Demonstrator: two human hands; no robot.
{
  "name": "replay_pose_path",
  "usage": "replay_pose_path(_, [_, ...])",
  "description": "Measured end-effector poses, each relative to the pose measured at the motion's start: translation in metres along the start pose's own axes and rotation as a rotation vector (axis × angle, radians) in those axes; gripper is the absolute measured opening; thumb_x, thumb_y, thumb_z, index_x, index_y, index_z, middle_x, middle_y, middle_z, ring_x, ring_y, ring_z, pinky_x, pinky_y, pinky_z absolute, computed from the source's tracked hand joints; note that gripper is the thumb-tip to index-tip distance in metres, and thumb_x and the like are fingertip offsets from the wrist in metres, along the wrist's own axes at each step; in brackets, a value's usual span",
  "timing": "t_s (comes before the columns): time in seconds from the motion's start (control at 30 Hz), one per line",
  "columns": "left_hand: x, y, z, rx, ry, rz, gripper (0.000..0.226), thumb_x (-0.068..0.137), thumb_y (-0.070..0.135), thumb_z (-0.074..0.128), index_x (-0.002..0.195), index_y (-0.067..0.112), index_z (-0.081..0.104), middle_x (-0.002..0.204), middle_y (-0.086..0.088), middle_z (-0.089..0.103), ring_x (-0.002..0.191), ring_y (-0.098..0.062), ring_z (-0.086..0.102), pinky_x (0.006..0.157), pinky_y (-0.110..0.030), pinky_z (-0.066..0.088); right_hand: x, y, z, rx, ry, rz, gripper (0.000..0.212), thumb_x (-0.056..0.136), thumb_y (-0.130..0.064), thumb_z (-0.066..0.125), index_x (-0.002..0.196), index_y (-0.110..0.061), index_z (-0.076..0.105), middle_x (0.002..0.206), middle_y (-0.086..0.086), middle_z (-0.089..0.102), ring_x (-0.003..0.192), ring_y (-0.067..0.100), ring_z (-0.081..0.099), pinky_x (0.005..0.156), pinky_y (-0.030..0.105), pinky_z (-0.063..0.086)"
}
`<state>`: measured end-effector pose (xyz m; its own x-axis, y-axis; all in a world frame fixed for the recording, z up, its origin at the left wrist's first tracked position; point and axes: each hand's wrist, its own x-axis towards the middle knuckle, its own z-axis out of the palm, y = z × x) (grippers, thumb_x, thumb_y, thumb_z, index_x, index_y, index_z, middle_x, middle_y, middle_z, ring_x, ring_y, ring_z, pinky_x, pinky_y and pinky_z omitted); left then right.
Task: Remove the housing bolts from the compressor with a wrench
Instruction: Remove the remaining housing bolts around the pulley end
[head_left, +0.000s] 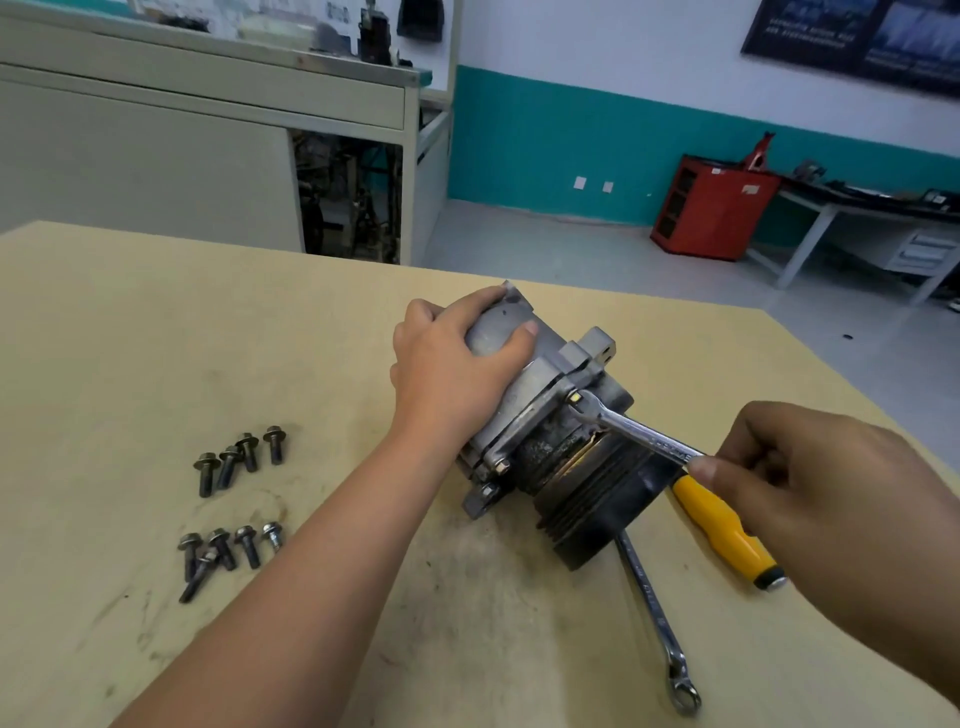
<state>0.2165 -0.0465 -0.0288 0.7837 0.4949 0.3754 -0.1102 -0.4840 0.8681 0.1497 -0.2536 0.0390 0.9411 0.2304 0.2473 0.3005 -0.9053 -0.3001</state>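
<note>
Compressor (545, 415) lies on its side on the desk (156, 338), toward the far right corner. Its grey housing end points at the far edge and its black grooved pulley end at the near right.

Left grip (457, 374): clasped over the top of the housing end, fingers curled over the far side, thumb laid across the near face. My forearm crosses the desk from the near edge.

Right grip (821, 483): thumb and fingers pinch the free end of the wrench (644, 434). The wrench's other end is seated on a bolt (575, 399) on the flange between housing and pulley. The shaft runs from that bolt down toward the right edge.

A second bolt head (501, 464) shows further along the same flange, on the side nearer me.

Loose bolts (239, 457) lie left of the compressor, well apart from it, in two clusters. Four are in the farther cluster and five in the nearer one (223, 551).

A spare wrench (652, 608) lies flat on the desk, its far end just beside the pulley and its ring end toward the near edge. A screwdriver (722, 530) with a yellow handle lies under my right grip, beside the pulley.
</note>
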Motion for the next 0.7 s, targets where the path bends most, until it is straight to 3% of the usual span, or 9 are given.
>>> replay_pose_path(0.07, [-0.001,0.0,0.0,0.012,0.003,0.005,0.037,0.079,0.049,0.065,0.115,0.05,0.059,0.087,0.014,0.034,0.106,-0.02,0.044,0.102,-0.041,0.037,-0.009,-0.005,0.004,-0.035,0.022,-0.01,0.028,0.083,-0.036,0.06,0.062,-0.025,0.045,0.049,-0.002,0.052,0.052,0.013,0.049,0.046,0.028,0.027])
replay_pose_path(0.23, [-0.001,0.0,-0.002,0.029,-0.015,0.002,0.037,0.081,0.048,0.064,0.118,0.049,0.058,0.088,0.012,0.034,0.108,-0.02,0.044,0.102,-0.04,0.038,-0.028,-0.016,0.014,-0.163,-0.05,-0.062,0.019,0.094,-0.042,0.029,0.084,-0.028,0.021,0.07,-0.01,0.046,0.065,0.015,0.048,0.057,0.028,0.035])
replay_pose_path(0.33, [-0.002,0.001,-0.003,0.036,-0.032,-0.001,0.038,0.082,0.048,0.062,0.119,0.049,0.057,0.088,0.011,0.035,0.109,-0.02,0.043,0.101,-0.038,0.038,-0.03,-0.015,0.013,0.039,-0.176,0.05,0.007,0.097,-0.04,0.029,0.102,-0.038,0.034,0.086,-0.016,0.052,0.08,0.005,0.051,0.062,0.015,0.036])
replay_pose_path(0.4, [-0.001,0.001,-0.004,0.044,-0.037,0.003,0.038,0.082,0.048,0.061,0.12,0.049,0.057,0.088,0.01,0.035,0.109,-0.02,0.044,0.1,-0.037,0.038,-0.027,-0.009,0.013,0.219,-0.202,0.112,0.014,0.098,-0.032,0.036,0.092,-0.032,0.049,0.069,-0.016,0.056,0.065,-0.002,0.05,0.054,0.011,0.035])
replay_pose_path(0.47, [-0.002,0.001,-0.005,0.046,-0.046,0.008,0.038,0.083,0.049,0.06,0.12,0.049,0.056,0.088,0.009,0.036,0.109,-0.021,0.044,0.1,-0.038,0.039,-0.021,-0.002,0.012,0.353,-0.173,0.158,0.02,0.096,-0.028,0.045,0.08,-0.024,0.058,0.052,-0.016,0.052,0.048,0.0,0.045,0.045,0.016,0.027])
replay_pose_path(0.57, [-0.001,0.0,-0.006,0.045,-0.052,0.012,0.037,0.083,0.05,0.059,0.12,0.049,0.056,0.088,0.011,0.036,0.109,-0.021,0.045,0.1,-0.039,0.04,-0.013,0.007,0.014,0.4,-0.224,0.163,0.023,0.094,-0.027,0.05,0.075,-0.023,0.063,0.048,-0.006,0.05,0.041,0.002,0.045,0.05,0.025,0.033])
replay_pose_path(0.7, [0.0,-0.001,-0.005,0.042,-0.049,0.014,0.037,0.082,0.051,0.059,0.119,0.049,0.057,0.089,0.01,0.037,0.109,-0.022,0.046,0.1,-0.04,0.041,-0.014,0.017,0.019,0.612,-0.257,0.217,0.031,0.096,-0.02,0.049,0.072,-0.013,0.068,0.043,-0.007,0.045,0.034,0.01,0.037,0.041,0.021,0.03])
